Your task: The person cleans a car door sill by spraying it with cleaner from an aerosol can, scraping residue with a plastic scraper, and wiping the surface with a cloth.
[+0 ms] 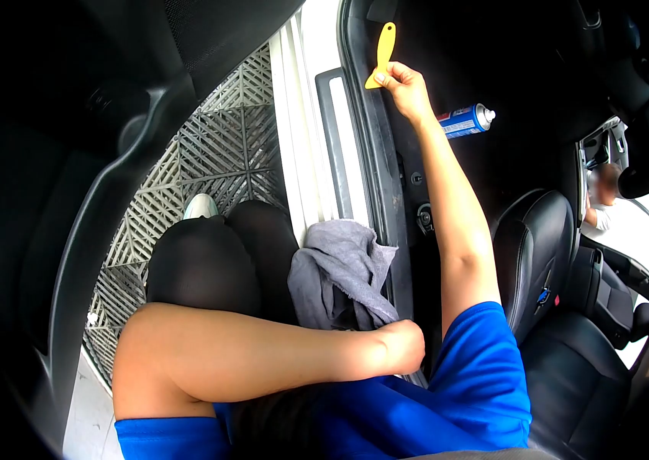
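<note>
In the head view, the right hand (399, 83) has its grip pinched shut on a yellow scraper (386, 52), close to the wide end. That end is by the dark trim (380, 165) of the car door opening, but it is hard to tell if they touch. The left hand (403, 349) is curled just beside a grey cloth (344, 264); its fingers are hidden, so nobody can tell what it has. A blue can (462, 121) is near the right wrist. The work looks started, but how much is done or left does not show.
</note>
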A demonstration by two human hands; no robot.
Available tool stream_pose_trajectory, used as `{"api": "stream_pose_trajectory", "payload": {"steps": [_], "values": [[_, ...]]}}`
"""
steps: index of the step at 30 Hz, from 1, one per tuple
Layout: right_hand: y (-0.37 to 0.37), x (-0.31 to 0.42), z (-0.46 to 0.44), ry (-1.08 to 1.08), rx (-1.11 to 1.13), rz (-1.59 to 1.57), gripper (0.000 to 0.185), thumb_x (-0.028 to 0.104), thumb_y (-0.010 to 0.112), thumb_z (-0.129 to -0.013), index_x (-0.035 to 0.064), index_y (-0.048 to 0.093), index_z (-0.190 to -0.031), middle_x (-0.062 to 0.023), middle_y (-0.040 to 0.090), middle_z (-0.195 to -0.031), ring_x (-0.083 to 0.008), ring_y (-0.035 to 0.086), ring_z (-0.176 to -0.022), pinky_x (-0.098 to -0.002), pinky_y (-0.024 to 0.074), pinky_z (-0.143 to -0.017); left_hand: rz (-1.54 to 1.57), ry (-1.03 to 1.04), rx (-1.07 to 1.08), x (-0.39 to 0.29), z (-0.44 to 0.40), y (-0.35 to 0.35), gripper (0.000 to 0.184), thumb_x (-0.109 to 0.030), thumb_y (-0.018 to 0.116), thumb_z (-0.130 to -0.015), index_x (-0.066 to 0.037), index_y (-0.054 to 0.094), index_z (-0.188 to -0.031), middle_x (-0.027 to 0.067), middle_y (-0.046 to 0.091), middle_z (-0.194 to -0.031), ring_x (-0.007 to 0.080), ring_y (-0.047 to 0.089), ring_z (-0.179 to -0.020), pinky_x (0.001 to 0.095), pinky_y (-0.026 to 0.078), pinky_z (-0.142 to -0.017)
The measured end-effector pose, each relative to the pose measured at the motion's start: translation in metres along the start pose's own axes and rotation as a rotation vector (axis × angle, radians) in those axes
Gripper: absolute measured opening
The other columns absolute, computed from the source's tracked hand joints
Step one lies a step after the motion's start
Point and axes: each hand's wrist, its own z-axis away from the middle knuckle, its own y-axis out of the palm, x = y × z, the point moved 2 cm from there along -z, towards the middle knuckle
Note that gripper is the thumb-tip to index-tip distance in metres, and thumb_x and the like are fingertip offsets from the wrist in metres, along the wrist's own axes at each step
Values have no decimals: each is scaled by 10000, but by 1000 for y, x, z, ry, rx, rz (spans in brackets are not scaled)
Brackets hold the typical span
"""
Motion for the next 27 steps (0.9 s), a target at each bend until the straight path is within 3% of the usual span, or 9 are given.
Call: {"api": "stream_pose_trajectory", "payload": {"steps": [5,8,11,16,21,27], "values": [[-1,-10,-2,-11,-42,-60,153,115,718,-880,6,707,-986,-48,709,-868,-119,621,-799,-268,474,-790,-13,4,-16,-1,2,4,133,-179,638,-776,-127,760,-764,46,726,-792,252,698,-786,379,538,-632],[-1,-12,-1,15,53,-26,159,110,723,-874,12,708,-999,-43,711,-883,-120,622,-806,-272,476,-789,5,-12,-22,-1,1,7,127,-173,644,-770,-123,760,-763,51,725,-790,254,696,-778,376,537,-630],[4,-11,2,-44,-62,-79,151,116,729,-871,19,716,-986,-39,712,-893,-123,625,-812,-275,475,-800,-67,27,110,-3,3,3,154,-148,631,-811,-152,774,-870,-7,736,-854,217,701,-822,359,525,-612],[2,-12,6,-8,-12,-26,159,108,723,-875,15,711,-1003,-50,714,-900,-129,636,-831,-274,481,-806,-55,14,82,-2,4,3,150,-156,625,-816,-154,771,-853,-13,735,-854,214,700,-826,361,524,-618],[6,-9,9,-31,-116,7,134,92,695,-898,0,695,-996,-11,684,-869,-84,612,-820,-233,486,-791,-51,15,46,-2,5,5,152,-159,623,-818,-156,771,-851,-16,734,-856,210,700,-832,362,528,-630],[2,-15,9,-14,-29,-82,147,88,701,-892,3,698,-1011,-4,691,-877,-78,628,-829,-226,501,-793,-41,34,79,-5,10,-3,160,-154,626,-814,-155,773,-876,-7,736,-876,221,700,-844,370,533,-638]]}}
